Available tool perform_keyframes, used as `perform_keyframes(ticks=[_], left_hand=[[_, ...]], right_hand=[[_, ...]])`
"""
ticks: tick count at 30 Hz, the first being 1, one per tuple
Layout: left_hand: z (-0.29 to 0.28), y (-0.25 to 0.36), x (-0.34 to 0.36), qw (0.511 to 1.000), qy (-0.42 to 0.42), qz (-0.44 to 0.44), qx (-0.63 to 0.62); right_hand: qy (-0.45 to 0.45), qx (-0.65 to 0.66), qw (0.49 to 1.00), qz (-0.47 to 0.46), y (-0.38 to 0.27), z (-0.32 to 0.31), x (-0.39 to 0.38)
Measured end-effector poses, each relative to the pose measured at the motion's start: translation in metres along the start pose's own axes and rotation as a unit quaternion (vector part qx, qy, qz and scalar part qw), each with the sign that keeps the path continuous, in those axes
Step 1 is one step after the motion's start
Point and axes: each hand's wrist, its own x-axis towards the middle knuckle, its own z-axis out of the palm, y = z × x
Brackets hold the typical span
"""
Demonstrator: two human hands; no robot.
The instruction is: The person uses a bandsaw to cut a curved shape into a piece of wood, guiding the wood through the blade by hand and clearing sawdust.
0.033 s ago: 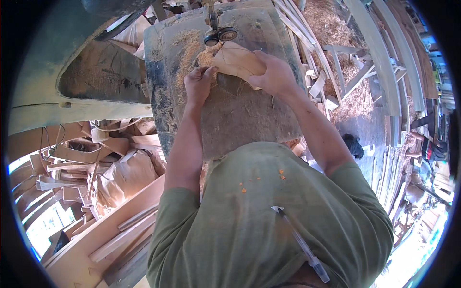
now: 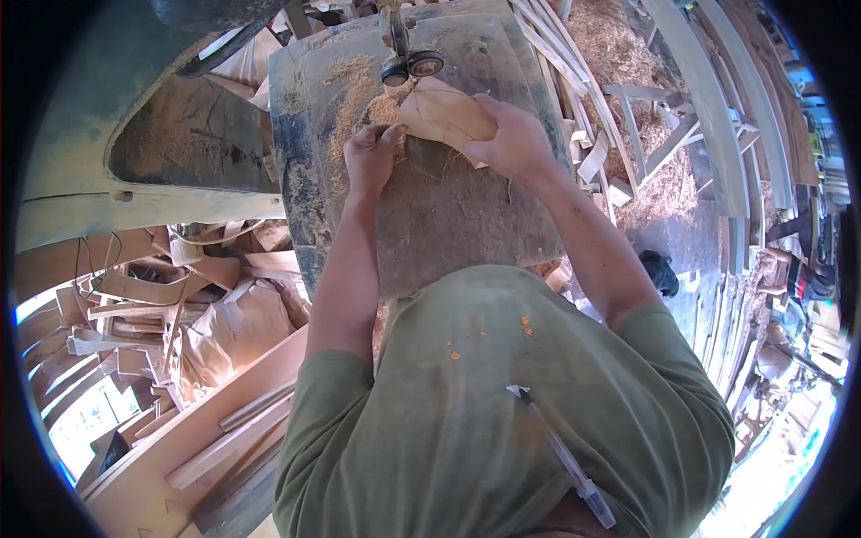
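Observation:
A pale wood block (image 2: 441, 111) with a dark line drawn on it lies on the dusty saw table (image 2: 448, 220). Its far end sits right by the two round guide rollers (image 2: 413, 68) of the bandsaw. My right hand (image 2: 516, 141) wraps over the block's right end, thumb on the near side. At the near left corner, my left hand (image 2: 371, 154) is closed, with thumb and fingertips pinching the wood's edge. Sawdust (image 2: 354, 94) is heaped left of the block. The blade itself cannot be made out.
The saw's big green frame (image 2: 72, 143) curves along the left. Wood offcuts (image 2: 143, 327) and a pale sack (image 2: 238, 336) are piled below it. Long strips (image 2: 569, 67) and planks (image 2: 708, 99) lie to the right, over shavings. A pen (image 2: 565, 457) hangs at my shirt collar.

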Motion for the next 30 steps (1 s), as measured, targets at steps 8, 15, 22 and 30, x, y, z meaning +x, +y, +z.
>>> perform_keyframes(ticks=[8,15,22,30], left_hand=[[-0.008,0.004,0.014,0.999,-0.004,-0.004,0.032],[-0.009,0.014,0.014,0.996,0.011,0.001,0.087],[-0.009,-0.003,0.016,0.996,0.017,0.024,0.086],[-0.007,0.005,0.015,0.994,0.014,-0.013,0.104]], right_hand=[[-0.003,-0.003,1.0,0.001,0.002,0.0,0.003],[0.041,-0.016,0.997,-0.06,0.022,0.01,0.009],[-0.014,-0.014,0.999,-0.028,0.009,0.001,0.01],[0.056,-0.015,0.995,-0.083,0.022,0.011,0.011]])
